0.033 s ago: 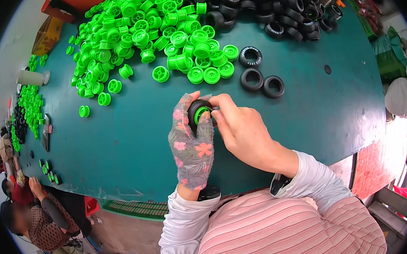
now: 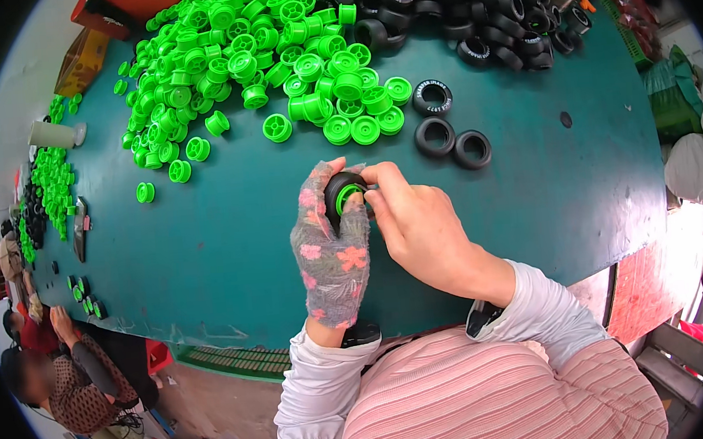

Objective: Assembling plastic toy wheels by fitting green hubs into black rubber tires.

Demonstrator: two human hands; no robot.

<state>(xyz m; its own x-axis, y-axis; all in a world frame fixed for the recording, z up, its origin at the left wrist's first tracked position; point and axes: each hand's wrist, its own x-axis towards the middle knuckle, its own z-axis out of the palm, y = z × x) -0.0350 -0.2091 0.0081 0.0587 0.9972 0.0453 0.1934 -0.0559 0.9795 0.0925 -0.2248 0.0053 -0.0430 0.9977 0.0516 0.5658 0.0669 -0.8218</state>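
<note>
Between my hands is a small black rubber tyre (image 2: 334,193) with a green plastic wheel rim (image 2: 350,193) seated inside it. Wrapped around it from the left is my left hand (image 2: 331,250), in a grey fingerless glove with pink flowers, its thumb against the rim. My bare right hand (image 2: 422,222) pinches the tyre's right edge with thumb and fingers; the fingertips partly cover that side. Just beyond my hands, to the right, lie three loose tyres (image 2: 472,151). Farther off sits a big heap of bright green wheel rims (image 2: 249,67).
A pile of black tyres (image 2: 501,18) stands at the far right of the green table (image 2: 230,245). Several assembled wheels (image 2: 85,296) lie at the left edge, near a co-worker (image 2: 75,381). A cutter-like tool (image 2: 80,228) and a pale cup (image 2: 56,134) are also leftward.
</note>
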